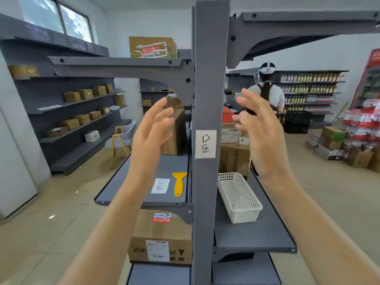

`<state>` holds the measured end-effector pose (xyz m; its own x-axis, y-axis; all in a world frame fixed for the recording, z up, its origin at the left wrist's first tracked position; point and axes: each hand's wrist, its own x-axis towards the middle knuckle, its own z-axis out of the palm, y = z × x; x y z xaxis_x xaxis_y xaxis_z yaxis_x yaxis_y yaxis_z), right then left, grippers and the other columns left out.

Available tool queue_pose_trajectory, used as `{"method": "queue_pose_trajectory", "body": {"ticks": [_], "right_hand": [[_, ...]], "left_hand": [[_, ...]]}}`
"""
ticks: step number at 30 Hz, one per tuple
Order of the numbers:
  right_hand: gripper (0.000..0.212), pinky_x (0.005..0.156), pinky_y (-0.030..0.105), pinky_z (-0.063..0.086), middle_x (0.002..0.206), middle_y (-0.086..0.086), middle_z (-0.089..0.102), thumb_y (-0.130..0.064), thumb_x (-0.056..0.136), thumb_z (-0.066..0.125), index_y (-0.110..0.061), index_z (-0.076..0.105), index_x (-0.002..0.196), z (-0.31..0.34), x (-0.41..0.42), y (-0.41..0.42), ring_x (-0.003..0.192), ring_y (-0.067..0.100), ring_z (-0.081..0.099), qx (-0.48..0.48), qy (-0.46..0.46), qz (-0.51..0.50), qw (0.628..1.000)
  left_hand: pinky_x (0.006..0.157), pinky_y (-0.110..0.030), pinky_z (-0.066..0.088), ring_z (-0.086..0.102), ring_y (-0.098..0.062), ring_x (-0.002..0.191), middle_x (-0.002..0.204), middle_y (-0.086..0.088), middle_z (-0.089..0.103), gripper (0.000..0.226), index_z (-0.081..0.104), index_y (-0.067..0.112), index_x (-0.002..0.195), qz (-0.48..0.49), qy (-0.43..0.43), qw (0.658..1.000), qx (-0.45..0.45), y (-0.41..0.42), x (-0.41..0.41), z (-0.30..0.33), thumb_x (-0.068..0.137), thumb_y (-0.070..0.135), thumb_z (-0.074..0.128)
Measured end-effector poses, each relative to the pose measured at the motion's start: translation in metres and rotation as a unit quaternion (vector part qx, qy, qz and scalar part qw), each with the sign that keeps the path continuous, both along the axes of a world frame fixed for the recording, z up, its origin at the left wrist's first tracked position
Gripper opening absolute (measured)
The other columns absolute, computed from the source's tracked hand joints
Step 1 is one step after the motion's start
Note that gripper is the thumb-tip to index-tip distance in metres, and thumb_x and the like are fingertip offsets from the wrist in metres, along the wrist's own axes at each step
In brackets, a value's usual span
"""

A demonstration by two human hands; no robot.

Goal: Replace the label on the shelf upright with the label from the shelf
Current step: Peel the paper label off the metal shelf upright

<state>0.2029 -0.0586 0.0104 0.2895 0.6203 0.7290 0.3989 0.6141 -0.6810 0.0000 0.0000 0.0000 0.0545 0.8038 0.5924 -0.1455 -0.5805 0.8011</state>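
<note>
A grey shelf upright [209, 79] runs top to bottom through the middle of the head view. A white label with black handwriting [205, 144] is stuck on its face. A second white label [160, 185] lies flat on the grey shelf [127, 192] left of the upright, beside a yellow plastic scraper [179, 183]. My left hand [151, 132] is raised left of the upright, fingers spread, holding nothing. My right hand [260, 132] is raised right of it, fingers spread and empty. Both hands hover near the stuck label's height without touching it.
A white perforated basket [239, 197] sits on the right shelf. Cardboard boxes [162, 237] stand on the shelves around the upright. A person wearing a headset [267, 87] stands with their back to me behind the right shelf. Stacked goods [359, 130] fill the floor at right.
</note>
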Motion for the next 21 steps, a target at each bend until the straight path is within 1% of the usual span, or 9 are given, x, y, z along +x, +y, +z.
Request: {"method": "queue_pose_trajectory", "body": {"ticks": [2,4,5,8,10,13,16,18,21], "right_hand": [[0.043,0.099,0.035,0.057,0.128,-0.013,0.065,-0.030,0.098,0.056,-0.031,0.056,0.141,0.000,0.007,0.012,0.108,0.007,0.067,0.013,-0.011,-0.017,1.000],[0.042,0.085,0.024,0.057,0.117,-0.008,0.065,-0.021,0.096,0.062,-0.025,0.058,0.137,-0.008,0.013,0.026,0.091,0.005,0.066,0.017,-0.014,-0.006,1.000],[0.042,0.079,0.020,0.055,0.113,-0.005,0.064,-0.017,0.095,0.064,-0.022,0.058,0.136,-0.015,0.014,0.035,0.086,0.005,0.064,0.019,-0.019,0.003,1.000],[0.044,0.072,0.016,0.055,0.109,-0.001,0.063,-0.009,0.093,0.069,-0.017,0.057,0.135,-0.035,0.018,0.052,0.084,0.009,0.066,0.009,-0.026,0.029,0.999],[0.044,0.071,0.017,0.056,0.110,0.000,0.065,-0.010,0.092,0.071,-0.019,0.057,0.133,-0.047,0.017,0.059,0.087,0.015,0.067,0.007,-0.036,0.032,0.999],[0.044,0.069,0.021,0.057,0.110,0.004,0.066,-0.012,0.092,0.074,-0.024,0.054,0.130,-0.061,0.015,0.068,0.086,0.021,0.067,0.019,-0.052,0.029,0.998],[0.043,0.071,0.030,0.060,0.109,0.008,0.065,-0.013,0.092,0.075,-0.023,0.056,0.129,-0.067,0.015,0.070,0.086,0.025,0.068,0.025,-0.050,0.016,0.998],[0.042,0.071,0.035,0.060,0.107,0.007,0.065,-0.013,0.092,0.075,-0.023,0.057,0.129,-0.068,0.014,0.070,0.085,0.027,0.068,0.025,-0.043,0.014,0.999],[0.042,0.069,0.037,0.061,0.103,0.003,0.066,-0.013,0.092,0.074,-0.021,0.057,0.129,-0.069,0.012,0.070,0.084,0.026,0.068,0.027,-0.043,0.000,0.999]], "left_hand": [[0.105,-0.030,0.049,0.060,-0.003,0.125,0.134,0.014,0.065,0.045,0.052,0.035,0.143,0.034,0.026,0.999,0.013,0.007,0.009,-0.001,0.099,0.028,0.053],[0.107,-0.033,0.050,0.062,-0.004,0.122,0.135,0.010,0.065,0.045,0.054,0.031,0.143,0.042,0.050,0.998,0.010,0.015,0.015,-0.008,0.100,0.017,0.054],[0.106,-0.033,0.051,0.064,-0.005,0.120,0.135,0.008,0.066,0.046,0.056,0.029,0.142,0.047,0.060,0.997,0.002,0.021,0.018,-0.014,0.099,0.011,0.054],[0.103,-0.034,0.054,0.069,-0.010,0.114,0.131,0.004,0.069,0.052,0.061,0.027,0.138,0.055,0.112,0.992,-0.017,0.031,0.018,-0.037,0.094,-0.002,0.058],[0.099,-0.036,0.056,0.072,-0.012,0.109,0.126,0.003,0.072,0.057,0.063,0.033,0.130,0.038,0.160,0.986,-0.016,0.037,0.014,-0.052,0.091,-0.008,0.061],[0.088,-0.030,0.061,0.074,-0.010,0.101,0.118,0.006,0.075,0.056,0.065,0.037,0.122,-0.001,0.215,0.976,-0.021,0.045,0.011,-0.062,0.088,-0.008,0.067],[0.082,-0.027,0.061,0.076,-0.013,0.093,0.110,0.011,0.077,0.042,0.070,0.032,0.113,-0.016,0.208,0.978,-0.025,0.049,0.008,-0.063,0.085,0.000,0.075],[0.079,-0.024,0.061,0.077,-0.011,0.087,0.103,0.016,0.079,0.036,0.073,0.028,0.106,-0.026,0.200,0.979,-0.027,0.050,0.007,-0.064,0.083,0.001,0.077],[0.075,-0.020,0.059,0.078,-0.009,0.082,0.091,0.013,0.081,0.025,0.077,0.024,0.095,-0.029,0.191,0.981,-0.034,0.051,0.008,-0.065,0.080,0.004,0.080]]}}
